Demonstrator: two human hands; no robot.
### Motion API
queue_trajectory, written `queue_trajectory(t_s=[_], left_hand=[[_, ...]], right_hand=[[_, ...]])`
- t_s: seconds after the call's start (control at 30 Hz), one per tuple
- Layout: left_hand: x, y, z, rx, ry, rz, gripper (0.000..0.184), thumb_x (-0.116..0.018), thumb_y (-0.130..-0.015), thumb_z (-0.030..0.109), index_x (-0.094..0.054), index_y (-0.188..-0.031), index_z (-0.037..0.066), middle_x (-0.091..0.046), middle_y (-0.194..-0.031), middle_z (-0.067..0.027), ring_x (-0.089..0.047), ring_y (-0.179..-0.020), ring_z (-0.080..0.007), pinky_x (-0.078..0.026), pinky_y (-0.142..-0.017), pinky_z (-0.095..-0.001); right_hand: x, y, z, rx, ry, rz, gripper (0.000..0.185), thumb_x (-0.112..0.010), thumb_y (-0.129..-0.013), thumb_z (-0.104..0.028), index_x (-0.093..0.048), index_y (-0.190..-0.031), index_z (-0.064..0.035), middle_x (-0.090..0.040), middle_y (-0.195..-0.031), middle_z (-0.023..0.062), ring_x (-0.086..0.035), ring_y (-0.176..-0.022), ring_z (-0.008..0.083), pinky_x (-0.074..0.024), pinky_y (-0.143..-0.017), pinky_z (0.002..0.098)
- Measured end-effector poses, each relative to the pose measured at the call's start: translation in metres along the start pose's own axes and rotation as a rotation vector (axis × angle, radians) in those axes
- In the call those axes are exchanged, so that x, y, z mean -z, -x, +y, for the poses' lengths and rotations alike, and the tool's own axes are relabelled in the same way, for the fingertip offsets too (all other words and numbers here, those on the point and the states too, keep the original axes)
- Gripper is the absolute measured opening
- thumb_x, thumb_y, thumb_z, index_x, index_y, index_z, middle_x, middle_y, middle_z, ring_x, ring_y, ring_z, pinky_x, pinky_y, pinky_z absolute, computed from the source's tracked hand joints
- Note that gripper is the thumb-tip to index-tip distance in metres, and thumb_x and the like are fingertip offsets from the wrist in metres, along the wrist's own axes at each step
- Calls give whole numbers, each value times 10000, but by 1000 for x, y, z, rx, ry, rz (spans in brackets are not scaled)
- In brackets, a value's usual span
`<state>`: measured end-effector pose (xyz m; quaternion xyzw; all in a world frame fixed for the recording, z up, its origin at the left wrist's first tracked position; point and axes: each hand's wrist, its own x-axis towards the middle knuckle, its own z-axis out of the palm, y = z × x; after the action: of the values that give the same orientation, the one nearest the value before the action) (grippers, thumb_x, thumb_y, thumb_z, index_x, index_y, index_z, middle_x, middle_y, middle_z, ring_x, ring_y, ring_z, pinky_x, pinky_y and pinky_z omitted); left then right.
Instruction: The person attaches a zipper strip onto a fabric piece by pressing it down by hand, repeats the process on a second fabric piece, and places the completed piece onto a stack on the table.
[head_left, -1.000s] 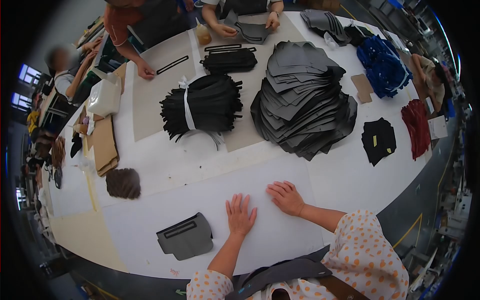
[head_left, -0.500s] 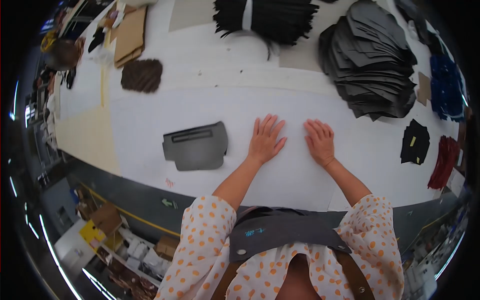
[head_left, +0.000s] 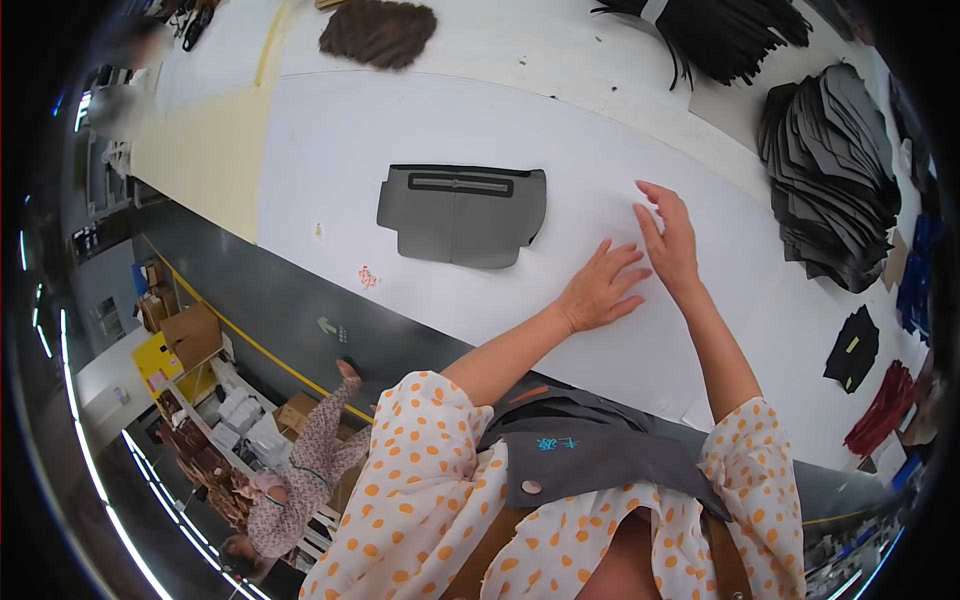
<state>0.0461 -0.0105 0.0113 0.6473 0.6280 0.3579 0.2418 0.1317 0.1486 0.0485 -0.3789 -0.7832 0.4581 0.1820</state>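
1. The grey panel (head_left: 455, 232) lay flat on the white table (head_left: 340, 130), left of both hands, its black-framed slot (head_left: 460, 184) along the far side and its lower edge near the table's near edge.
2. White tabletop ran between the panel's right edge and the left hand (head_left: 603, 287), and beyond the panel toward the brown furry piece (head_left: 378, 33).
3. On the right, room reached from the right hand (head_left: 668, 235) to the stack of grey pieces (head_left: 830, 180), well apart.
4. The left forearm slanted inward; that hand's fingers were spread, slightly curved, holding nothing.
5. The right forearm rose steeply, its fingers loosely parted and gripping nothing.
6. The hands were close together; contact between them could not be told.
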Motion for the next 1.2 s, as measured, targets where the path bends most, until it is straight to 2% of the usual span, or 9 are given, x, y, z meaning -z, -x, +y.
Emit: queue_trajectory(t_s=[0.17, 0.37, 0.53, 0.57, 0.63, 0.73, 1.0, 1.1, 1.2], left_hand=[[44, 81, 17, 99, 20, -17, 466, -779, -834, 208, -628, -1270, 143, -516, -1379, -119, -462, -1366, -320, -310, -1162, -587], [99, 131, -4, 221, -146, 159, 412, -772, -842, 199, -643, -1226, 125, -548, -1324, -107, -496, -1324, -331, -349, -1142, -568], [130, 142, -23, 300, -173, 281, 371, -770, -836, 156, -669, -1190, 105, -562, -1297, -115, -515, -1289, -355, -363, -1128, -566], [136, 144, -25, 300, -167, 298, 352, -764, -837, 141, -678, -1175, 96, -570, -1285, -121, -519, -1278, -362, -368, -1123, -564], [136, 134, -40, 222, -114, 334, 314, -749, -835, 101, -696, -1143, 69, -586, -1254, -138, -530, -1250, -374, -382, -1110, -562], [146, 111, -34, 147, -169, 235, 281, -732, -845, 77, -698, -1123, 61, -592, -1200, -140, -549, -1193, -351, -437, -1064, -514], [72, -23, 2, 108, 14, 136, 267, -704, -896, 70, -673, -1159, 40, -563, -1228, -157, -544, -1167, -325, -487, -969, -397], [19, -88, 1, 138, 64, 181, 347, -707, -898, 82, -633, -1235, 46, -530, -1277, -167, -507, -1229, -335, -461, -1008, -427], [-23, -140, -2, 111, -103, 267, 434, -697, -914, 127, -570, -1323, 62, -488, -1343, -181, -439, -1325, -357, -370, -1108, -496]], right_hand=[[-74, -31, -28, -108, -154, -156, 421, -684, -924, -188, -581, -1318, -78, -620, -1284, 115, -554, -1189, 305, -449, -1020, 397], [-140, -47, -36, 187, 307, 12, 504, -793, -803, -226, -603, -1256, -111, -640, -1103, 104, -562, -1047, 314, -466, -914, 427], [-146, -55, -34, 43, 390, -86, 276, -820, -749, -259, -678, -934, -111, -637, -972, 77, -571, -973, 312, -460, -794, 455], [-148, -55, -32, 70, 349, -36, 223, -819, -744, -251, -681, -830, -98, -639, -918, 100, -581, -931, 332, -465, -776, 465], [-147, -43, -29, 8, -29, 15, 232, -773, -818, -188, -600, -910, -63, -636, -887, 163, -615, -870, 381, -494, -751, 450], [-76, -39, -70, -81, -110, 3, 153, -670, -922, -168, -575, -999, -76, -690, -932, 159, -657, -875, 392, -520, -762, 435], [167, -77, -67, 274, 169, 272, 127, -620, -952, -112, -659, -1061, -60, -704, -964, 134, -673, -906, 341, -531, -790, 380], [261, -109, -49, 230, 181, 243, 152, -616, -957, -122, -660, -1081, -47, -702, -973, 159, -675, -900, 332, -522, -804, 365], [356, -153, -14, 229, 96, 310, 204, -629, -973, -151, -654, -1135, -30, -718, -964, 85, -682, -865, 219, -517, -791, 325]])
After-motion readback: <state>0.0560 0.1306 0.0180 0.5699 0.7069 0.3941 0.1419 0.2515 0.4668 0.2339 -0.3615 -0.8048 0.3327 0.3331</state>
